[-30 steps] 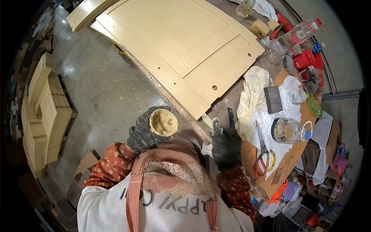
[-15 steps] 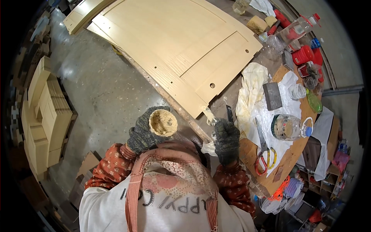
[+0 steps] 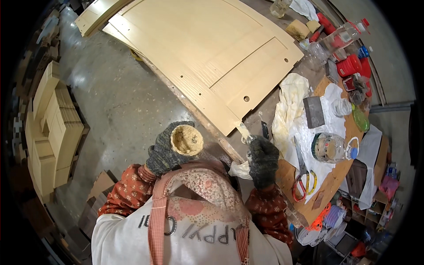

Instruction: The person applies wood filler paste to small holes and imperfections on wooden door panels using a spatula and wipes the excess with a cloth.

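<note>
In a dark knitted glove, my left hand (image 3: 162, 154) is wrapped round a small round cup (image 3: 201, 146), tilted so that its opening shows. Beige putty (image 3: 184, 138) lines the inside of the cup. My right hand (image 3: 263, 162), gloved the same way, is closed on a putty knife (image 3: 243, 131) whose blade is smeared with beige paste. That blade is at the near corner of a large cream wooden panel (image 3: 190, 48); whether it touches the panel I cannot tell. The panel has a grooved outline and several small holes.
Right of the panel lie a crumpled cloth (image 3: 289, 99), a dark grey block (image 3: 313, 112), scissors (image 3: 302, 172) and a clear plastic jar (image 3: 329, 147). Bottles and red containers (image 3: 349, 66) stand farther back. Stacked cream panels (image 3: 57, 128) rest on the floor at left.
The panel and the things on the table sit slightly farther right in view. My right hand has shifted a little right with the putty knife; my left hand and the cup have hardly moved.
</note>
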Motion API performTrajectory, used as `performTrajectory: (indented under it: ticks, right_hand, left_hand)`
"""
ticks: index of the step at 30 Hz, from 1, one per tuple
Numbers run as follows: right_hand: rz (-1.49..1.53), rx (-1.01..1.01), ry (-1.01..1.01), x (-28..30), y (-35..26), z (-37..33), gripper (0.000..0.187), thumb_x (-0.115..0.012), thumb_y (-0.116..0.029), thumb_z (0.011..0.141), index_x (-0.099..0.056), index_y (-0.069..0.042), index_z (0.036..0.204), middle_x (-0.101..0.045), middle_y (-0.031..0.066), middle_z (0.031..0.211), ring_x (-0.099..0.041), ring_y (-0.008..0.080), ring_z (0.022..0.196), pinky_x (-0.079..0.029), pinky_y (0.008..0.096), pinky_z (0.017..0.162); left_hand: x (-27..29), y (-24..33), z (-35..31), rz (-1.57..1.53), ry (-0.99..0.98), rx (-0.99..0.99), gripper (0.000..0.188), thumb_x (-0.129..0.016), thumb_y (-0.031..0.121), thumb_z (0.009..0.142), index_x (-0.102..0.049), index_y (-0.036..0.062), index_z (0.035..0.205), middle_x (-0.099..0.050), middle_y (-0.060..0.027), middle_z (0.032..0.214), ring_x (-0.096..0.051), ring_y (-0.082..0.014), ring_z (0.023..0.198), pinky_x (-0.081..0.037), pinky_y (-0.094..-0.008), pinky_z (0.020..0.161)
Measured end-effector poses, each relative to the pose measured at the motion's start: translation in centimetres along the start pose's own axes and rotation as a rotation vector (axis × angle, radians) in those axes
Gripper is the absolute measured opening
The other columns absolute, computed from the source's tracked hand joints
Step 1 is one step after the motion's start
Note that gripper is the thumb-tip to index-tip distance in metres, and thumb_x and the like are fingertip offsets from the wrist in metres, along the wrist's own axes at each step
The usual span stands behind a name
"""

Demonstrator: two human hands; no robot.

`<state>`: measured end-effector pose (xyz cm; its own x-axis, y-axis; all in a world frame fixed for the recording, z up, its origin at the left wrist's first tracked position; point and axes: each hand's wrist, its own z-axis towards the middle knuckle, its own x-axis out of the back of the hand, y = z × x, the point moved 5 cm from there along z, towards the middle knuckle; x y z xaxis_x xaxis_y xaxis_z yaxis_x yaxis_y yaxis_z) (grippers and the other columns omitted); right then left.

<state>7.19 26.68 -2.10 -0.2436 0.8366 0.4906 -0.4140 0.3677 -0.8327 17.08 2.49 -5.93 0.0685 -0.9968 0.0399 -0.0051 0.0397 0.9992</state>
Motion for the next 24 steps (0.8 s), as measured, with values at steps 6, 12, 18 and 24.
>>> performTrajectory:
  ticks: [6, 12, 18, 24]
  right_hand:
    - [0.034, -0.103, -0.007, 0.0, -0.5, -0.1, 0.016, -0.05, -0.004, 0.085, -0.061, 0.004, 0.094, -0.061, 0.0078, 0.083, -0.054, 0.0137, 0.072, -0.045, 0.0266, 0.066]
    - [-0.12, -0.018, 0.009, 0.7, -1.2, 0.2, 0.014, -0.052, -0.005, 0.087, -0.062, 0.002, 0.093, -0.062, 0.009, 0.083, -0.056, 0.016, 0.07, -0.045, 0.029, 0.063]
    - [-0.087, -0.319, 0.044, -0.5, 2.3, -1.8, 0.014, -0.052, -0.009, 0.088, -0.063, -0.001, 0.092, -0.062, 0.0131, 0.082, -0.058, 0.0249, 0.07, -0.046, 0.0319, 0.063]
    - [-0.194, -0.101, 0.067, -0.1, -1.2, -1.1, 0.016, -0.052, -0.014, 0.09, -0.062, -0.002, 0.094, -0.061, 0.0133, 0.082, -0.058, 0.0258, 0.072, -0.045, 0.0337, 0.064]
  left_hand:
    - [0.0, -0.5, -0.1, 0.075, -0.001, 0.079, 0.052, -0.065, 0.014, 0.084, -0.041, 0.0023, 0.128, -0.051, -0.0121, 0.123, -0.052, -0.0197, 0.111, -0.045, -0.0326, 0.095]
    - [0.2, -0.4, -0.1, 0.009, 0.028, 0.027, 0.056, -0.071, 0.014, 0.078, -0.044, 0.0022, 0.125, -0.053, -0.0114, 0.121, -0.054, -0.019, 0.108, -0.046, -0.0322, 0.094]
    - [0.0, -0.2, 0.2, 0.039, 0.096, 0.077, 0.061, -0.077, 0.017, 0.071, -0.047, 0.002, 0.122, -0.056, -0.0108, 0.115, -0.057, -0.0184, 0.102, -0.048, -0.0315, 0.09]
    - [0.2, -0.5, 0.0, 0.015, 0.119, 0.079, 0.067, -0.082, 0.016, 0.065, -0.048, 0.0011, 0.121, -0.058, -0.0099, 0.111, -0.058, -0.017, 0.098, -0.048, -0.0308, 0.087]
